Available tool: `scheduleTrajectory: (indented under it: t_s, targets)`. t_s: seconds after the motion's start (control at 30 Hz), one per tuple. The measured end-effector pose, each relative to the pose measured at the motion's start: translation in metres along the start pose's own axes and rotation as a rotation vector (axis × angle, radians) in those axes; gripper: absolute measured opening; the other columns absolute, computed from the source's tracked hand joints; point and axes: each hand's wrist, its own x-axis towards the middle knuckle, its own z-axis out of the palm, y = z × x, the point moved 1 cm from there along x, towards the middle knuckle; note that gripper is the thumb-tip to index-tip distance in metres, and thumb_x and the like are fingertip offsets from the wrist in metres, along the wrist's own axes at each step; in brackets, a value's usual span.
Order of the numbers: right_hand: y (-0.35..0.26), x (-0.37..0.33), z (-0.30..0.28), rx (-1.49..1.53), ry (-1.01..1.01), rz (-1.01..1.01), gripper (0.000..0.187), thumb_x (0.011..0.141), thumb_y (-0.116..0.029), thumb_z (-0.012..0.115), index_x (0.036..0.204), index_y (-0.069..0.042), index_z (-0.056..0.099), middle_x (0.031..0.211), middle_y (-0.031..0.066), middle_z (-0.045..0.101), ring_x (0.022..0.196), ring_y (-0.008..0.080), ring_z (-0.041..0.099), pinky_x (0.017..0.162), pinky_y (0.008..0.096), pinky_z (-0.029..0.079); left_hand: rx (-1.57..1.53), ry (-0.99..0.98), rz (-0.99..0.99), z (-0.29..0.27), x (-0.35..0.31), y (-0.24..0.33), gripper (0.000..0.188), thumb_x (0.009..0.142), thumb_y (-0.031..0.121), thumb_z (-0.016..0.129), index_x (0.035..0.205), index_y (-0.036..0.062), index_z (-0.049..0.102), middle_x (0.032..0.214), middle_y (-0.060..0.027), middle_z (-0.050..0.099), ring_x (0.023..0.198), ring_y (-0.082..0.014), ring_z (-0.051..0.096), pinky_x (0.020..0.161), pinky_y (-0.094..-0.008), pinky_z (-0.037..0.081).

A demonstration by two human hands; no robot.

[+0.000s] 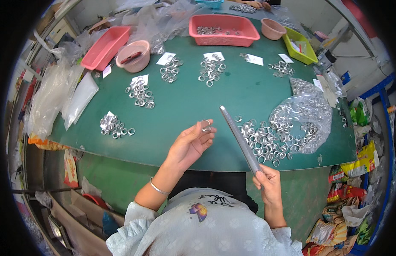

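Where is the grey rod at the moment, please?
In the head view, the grey rod is in the right hand, right of centre, just left of the ring pile.

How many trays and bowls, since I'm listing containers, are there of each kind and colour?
Pink trays: 2
Pink bowls: 2
Green tray: 1
Blue tray, partly cut off: 1
Total: 6
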Motion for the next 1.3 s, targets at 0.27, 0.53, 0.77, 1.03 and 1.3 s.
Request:
scheduleTrajectory:
  t_s: [0.27, 0.53, 0.77, 1.03, 1.3]
  targets:
    - [-0.007, -0.001, -0.033, -0.028, 0.173, -0.104, 0.032, 0.083, -0.010, 0.062, 0.110, 0.007, 0.058, 0.060, -0.0030, 0.047, 0.049, 0.0023, 0.037, 0.044, 0.0178, 0.025, 0.592, 0.037, 0.038, 0.015, 0.060, -0.007, 0.033, 0.083, 0.014, 0.064, 0.111, -0.0014, 0.056, 0.095, -0.0092, 0.062, 0.083, -0.0133, 0.059, 0.076, -0.0250, 0.049]
    - [-0.011, -0.001, -0.073, -0.235, 0.531, -0.219, 0.029, 0.080, -0.009, 0.067, 0.103, 0.007, 0.062, 0.074, -0.0039, 0.052, 0.063, 0.0019, 0.041, 0.054, 0.0163, 0.031, 1.678, -0.141, 0.493, 0.040, 0.229, -0.051, 0.033, 0.066, 0.010, 0.075, 0.096, -0.0011, 0.064, 0.079, -0.0118, 0.061, 0.071, -0.0213, 0.060, 0.066, -0.0311, 0.048]
    - [-0.008, -0.001, -0.084, -0.261, 0.695, -0.231, 0.029, 0.079, -0.009, 0.067, 0.103, 0.007, 0.062, 0.073, -0.0048, 0.051, 0.063, 0.0019, 0.040, 0.054, 0.0166, 0.030, 1.689, 0.005, 0.638, 0.051, 0.361, -0.083, 0.039, 0.067, 0.007, 0.073, 0.103, -0.0022, 0.058, 0.096, -0.0209, 0.059, 0.093, -0.0376, 0.057, 0.075, -0.0433, 0.047]
    - [0.009, -0.002, -0.096, -0.075, 0.723, -0.285, 0.033, 0.083, -0.007, 0.062, 0.111, 0.009, 0.057, 0.062, -0.0041, 0.046, 0.050, 0.0014, 0.036, 0.044, 0.0168, 0.024, 1.589, -0.145, 0.517, 0.038, 0.296, -0.065, 0.036, 0.073, 0.004, 0.068, 0.107, -0.0012, 0.058, 0.094, -0.0143, 0.061, 0.073, -0.0186, 0.059, 0.070, -0.0316, 0.049]
    - [0.009, 0.003, -0.092, 0.000, 0.717, -0.333, 0.032, 0.087, -0.012, 0.057, 0.110, 0.011, 0.055, 0.058, -0.0018, 0.044, 0.048, 0.0033, 0.036, 0.043, 0.0183, 0.025, 1.730, -0.383, 0.394, 0.029, 0.214, -0.059, 0.033, 0.075, 0.009, 0.068, 0.105, 0.0000, 0.059, 0.097, -0.0141, 0.060, 0.086, -0.0250, 0.059, 0.077, -0.0339, 0.048]
